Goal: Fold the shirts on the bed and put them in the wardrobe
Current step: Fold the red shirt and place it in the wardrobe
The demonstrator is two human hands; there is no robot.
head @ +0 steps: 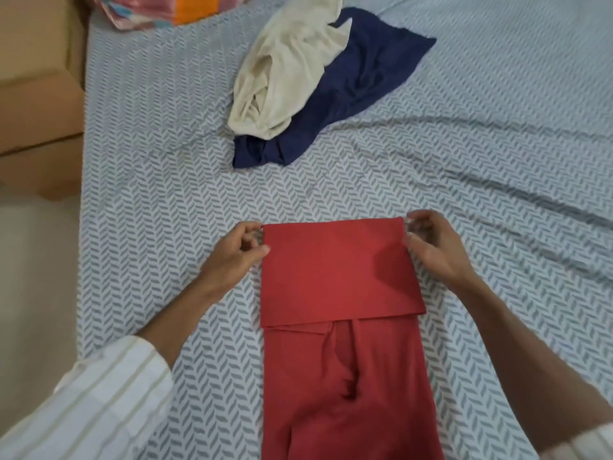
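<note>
A red shirt [338, 287] lies lengthwise on the bed [159, 200], folded into a narrow strip with its far end doubled back toward me. My left hand [237, 252] pinches the far left corner of that fold. At the far right corner my right hand [431, 249] pinches the cloth the same way. Further back lie a crumpled cream shirt [285, 71] and, partly under it, a navy shirt [358, 94]. No wardrobe is in view.
The bedsheet is white with a grey leaf pattern, wrinkled on the right. A brown cardboard box [36, 94] stands beside the bed at the left. A colourful pillow or bag [156, 8] sits at the top left corner.
</note>
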